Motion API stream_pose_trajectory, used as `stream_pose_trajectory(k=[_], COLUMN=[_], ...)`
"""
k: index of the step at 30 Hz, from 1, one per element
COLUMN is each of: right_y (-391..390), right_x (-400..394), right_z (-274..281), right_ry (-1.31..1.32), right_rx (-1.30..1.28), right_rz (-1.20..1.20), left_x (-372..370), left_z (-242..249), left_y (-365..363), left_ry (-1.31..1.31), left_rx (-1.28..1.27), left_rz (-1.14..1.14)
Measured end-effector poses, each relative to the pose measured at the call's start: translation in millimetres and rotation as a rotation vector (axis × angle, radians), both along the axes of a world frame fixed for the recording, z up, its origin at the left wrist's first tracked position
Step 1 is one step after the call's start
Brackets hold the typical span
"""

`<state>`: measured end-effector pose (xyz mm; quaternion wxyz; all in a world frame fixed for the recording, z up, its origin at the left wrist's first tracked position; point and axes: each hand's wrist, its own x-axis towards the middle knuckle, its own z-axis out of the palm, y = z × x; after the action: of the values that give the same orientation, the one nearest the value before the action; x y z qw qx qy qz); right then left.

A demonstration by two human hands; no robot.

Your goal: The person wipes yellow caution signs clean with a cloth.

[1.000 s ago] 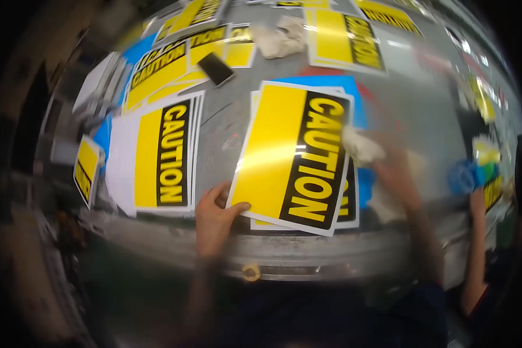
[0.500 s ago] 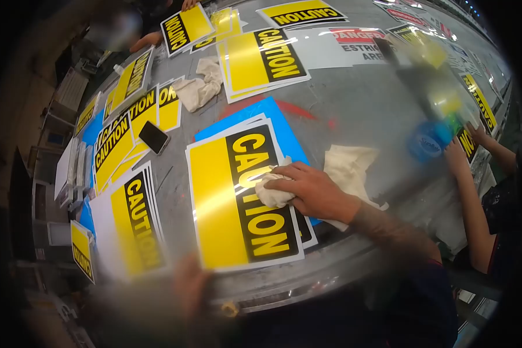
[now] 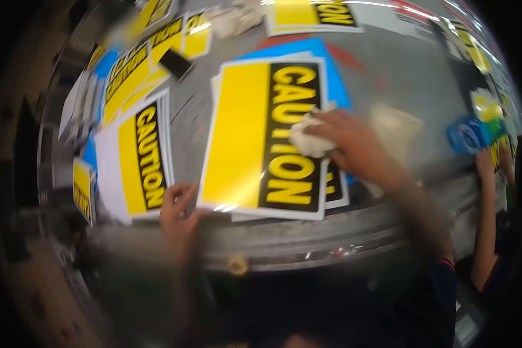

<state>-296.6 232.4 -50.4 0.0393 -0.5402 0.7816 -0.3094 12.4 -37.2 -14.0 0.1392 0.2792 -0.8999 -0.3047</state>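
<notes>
A yellow and black CAUTION sign (image 3: pixel 235 139) lies flat on top of a small stack of signs, with a blue sheet (image 3: pixel 337 78) showing beneath at the back. My right hand (image 3: pixel 354 142) is closed on a crumpled white rag (image 3: pixel 311 137), which it presses on the black lettered half of the sign. At the sign's near left corner is my left hand (image 3: pixel 180 211), its fingers apart and slightly curled, the thumb close to the sign's edge. Left of that hand lies another stack topped by a CAUTION sign (image 3: pixel 148 156), partly under a white sheet.
A black phone (image 3: pixel 176 64) rests beside more CAUTION signs (image 3: pixel 127 72). Another cloth (image 3: pixel 395 127) lies right of my right hand. At the right, a person's arm (image 3: pixel 484 214) reaches toward a blue bottle (image 3: pixel 467 134). The metal table edge (image 3: pixel 284 246) runs along the front.
The view has shifted, so the table appears higher. My left hand has come up to the sign's near left corner. My right hand stays on the sign with the rag.
</notes>
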Motion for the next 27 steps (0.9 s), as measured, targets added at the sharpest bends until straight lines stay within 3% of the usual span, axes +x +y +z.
stream_pose_trajectory(k=[2, 7, 13, 17, 27], right_y=[-5.8, -6.9, -4.9, -1.5, 3.3], right_x=[1.4, 5.4, 7.4, 3.6, -6.9], right_z=[2.6, 2.8, 10.4, 12.8, 3.9], right_ry=[0.004, 0.037, -0.007, -0.114, -0.265], right_rx=[0.017, 0.049, 0.068, 0.021, -0.013], right_rz=[0.016, 0.003, 0.008, 0.021, 0.040], left_x=[3.2, -9.8, -38.2, -51.2, -66.5], left_z=[-7.1, -20.3, -16.8, -0.3, 33.7], left_y=[-7.9, 6.4, 37.1, 45.8, 57.5], left_ry=[0.112, 0.599, 0.892, 0.994, 0.952], left_rx=[-0.010, 0.550, 1.023, 0.998, 1.010], left_rz=[0.008, 0.110, 0.123, -0.147, -0.280])
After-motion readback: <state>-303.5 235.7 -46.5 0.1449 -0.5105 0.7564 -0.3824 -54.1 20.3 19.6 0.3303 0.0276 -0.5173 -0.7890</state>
